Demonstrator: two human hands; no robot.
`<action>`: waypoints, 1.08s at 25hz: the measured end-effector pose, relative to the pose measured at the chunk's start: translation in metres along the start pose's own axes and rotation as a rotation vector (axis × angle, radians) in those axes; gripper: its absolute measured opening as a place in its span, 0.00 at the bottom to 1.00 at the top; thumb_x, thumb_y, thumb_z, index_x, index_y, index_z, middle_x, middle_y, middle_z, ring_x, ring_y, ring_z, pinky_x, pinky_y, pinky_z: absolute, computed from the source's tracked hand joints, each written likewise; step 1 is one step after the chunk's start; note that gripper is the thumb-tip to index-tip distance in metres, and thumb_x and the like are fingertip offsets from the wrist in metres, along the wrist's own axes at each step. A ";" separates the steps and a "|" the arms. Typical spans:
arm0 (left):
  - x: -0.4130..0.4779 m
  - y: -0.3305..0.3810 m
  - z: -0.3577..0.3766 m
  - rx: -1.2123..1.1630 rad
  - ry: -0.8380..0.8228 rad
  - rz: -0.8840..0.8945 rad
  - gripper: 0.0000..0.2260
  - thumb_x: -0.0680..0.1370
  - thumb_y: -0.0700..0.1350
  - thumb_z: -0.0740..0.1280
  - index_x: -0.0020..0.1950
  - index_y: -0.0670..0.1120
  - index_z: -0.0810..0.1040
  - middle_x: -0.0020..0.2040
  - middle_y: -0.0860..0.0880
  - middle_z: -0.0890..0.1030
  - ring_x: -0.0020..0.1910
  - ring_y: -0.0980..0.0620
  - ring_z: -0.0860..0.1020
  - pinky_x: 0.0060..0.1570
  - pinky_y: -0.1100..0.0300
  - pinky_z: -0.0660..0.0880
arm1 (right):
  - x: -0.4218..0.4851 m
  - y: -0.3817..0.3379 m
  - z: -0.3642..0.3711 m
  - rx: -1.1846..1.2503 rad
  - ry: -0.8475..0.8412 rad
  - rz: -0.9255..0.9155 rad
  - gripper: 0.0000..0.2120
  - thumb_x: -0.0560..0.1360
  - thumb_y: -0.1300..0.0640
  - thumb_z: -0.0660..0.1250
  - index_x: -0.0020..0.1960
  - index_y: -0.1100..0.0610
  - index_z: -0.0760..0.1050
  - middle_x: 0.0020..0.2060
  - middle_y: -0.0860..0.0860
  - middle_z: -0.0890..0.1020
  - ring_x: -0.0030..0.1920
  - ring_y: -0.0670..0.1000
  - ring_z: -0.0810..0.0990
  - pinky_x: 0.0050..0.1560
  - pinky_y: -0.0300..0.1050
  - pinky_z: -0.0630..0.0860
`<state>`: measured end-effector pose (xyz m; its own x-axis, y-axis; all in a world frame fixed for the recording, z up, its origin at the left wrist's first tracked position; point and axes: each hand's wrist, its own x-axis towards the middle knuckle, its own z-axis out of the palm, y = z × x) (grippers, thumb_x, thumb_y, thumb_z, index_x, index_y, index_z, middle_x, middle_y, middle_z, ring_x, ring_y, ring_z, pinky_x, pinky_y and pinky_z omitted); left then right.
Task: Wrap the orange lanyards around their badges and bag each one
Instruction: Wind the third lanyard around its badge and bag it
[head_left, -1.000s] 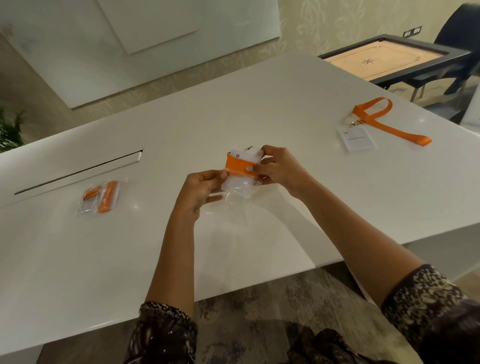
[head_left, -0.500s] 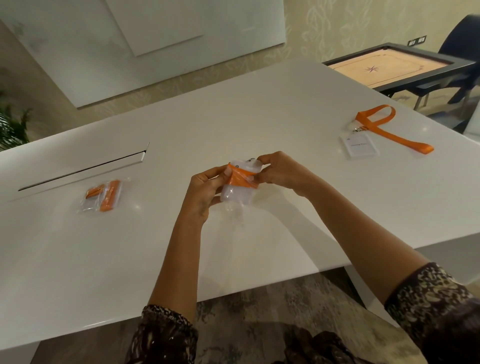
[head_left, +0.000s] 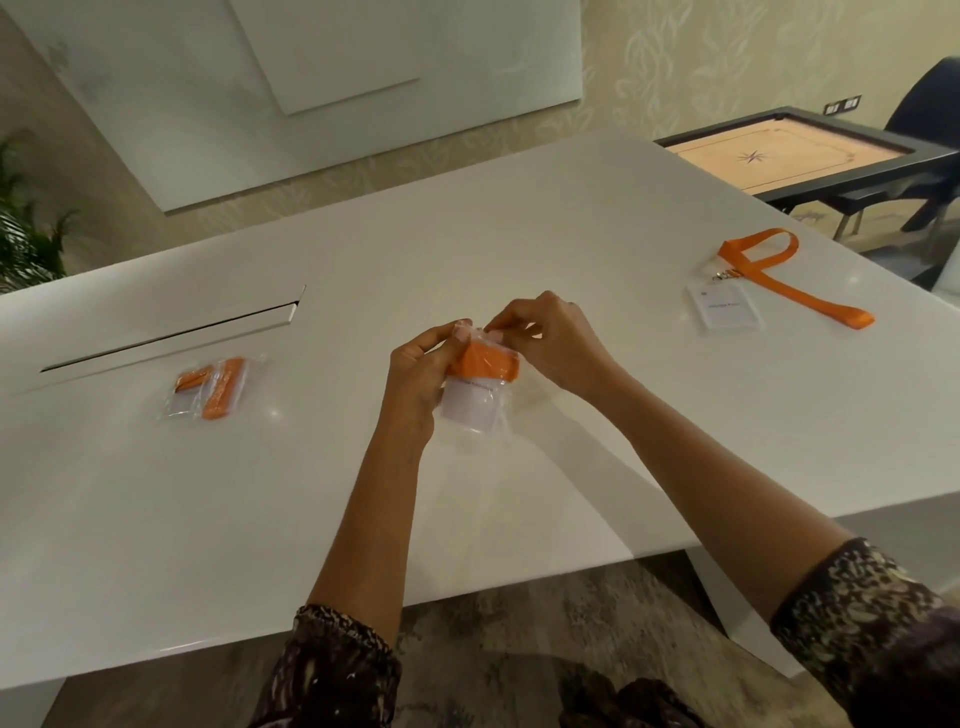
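A white badge wrapped in its orange lanyard (head_left: 480, 382) sits inside a clear plastic bag held above the white table (head_left: 571, 249). My left hand (head_left: 421, 379) grips the bag and badge from the left side. My right hand (head_left: 545, 340) pinches the bag's top edge just above the orange band. A bagged badge with its lanyard (head_left: 210, 392) lies on the table to the left. Far right, a loose badge (head_left: 724, 306) lies flat with its orange lanyard (head_left: 769, 270) spread out beside it.
A long cable slot (head_left: 171, 338) runs across the table at the left. A carrom board (head_left: 789, 150) stands beyond the table's right corner, with a dark chair (head_left: 924, 119) behind it. A plant (head_left: 26, 234) is at the far left.
The wrapped badge has gone deeper into the bag and turned, so its white face now hangs below the orange band. Both hands have shifted up to the bag's top edge.
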<state>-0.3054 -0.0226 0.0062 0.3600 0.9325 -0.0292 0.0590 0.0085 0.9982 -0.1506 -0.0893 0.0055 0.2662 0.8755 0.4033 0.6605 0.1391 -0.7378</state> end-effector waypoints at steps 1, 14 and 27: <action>0.000 0.000 0.001 0.006 0.008 0.003 0.10 0.76 0.49 0.71 0.56 0.49 0.82 0.54 0.50 0.83 0.51 0.52 0.81 0.45 0.55 0.81 | 0.001 0.001 -0.001 0.003 -0.032 -0.006 0.05 0.75 0.55 0.69 0.48 0.52 0.83 0.42 0.46 0.84 0.49 0.49 0.79 0.52 0.46 0.77; -0.007 -0.007 0.011 0.015 0.163 0.093 0.02 0.77 0.47 0.70 0.48 0.52 0.80 0.46 0.56 0.83 0.44 0.53 0.81 0.37 0.61 0.78 | 0.000 0.000 -0.007 -0.061 -0.261 0.134 0.08 0.76 0.59 0.68 0.54 0.58 0.81 0.45 0.50 0.82 0.42 0.52 0.81 0.46 0.47 0.81; 0.010 0.009 0.015 0.145 0.030 0.106 0.01 0.73 0.44 0.74 0.43 0.48 0.83 0.43 0.50 0.84 0.47 0.51 0.82 0.49 0.53 0.80 | 0.013 0.002 -0.015 -0.098 -0.088 0.047 0.03 0.72 0.58 0.72 0.41 0.56 0.80 0.34 0.47 0.79 0.33 0.43 0.75 0.38 0.36 0.71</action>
<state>-0.2873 -0.0189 0.0140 0.3432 0.9359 0.0796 0.1567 -0.1406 0.9776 -0.1356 -0.0847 0.0172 0.2387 0.9179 0.3171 0.7150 0.0548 -0.6969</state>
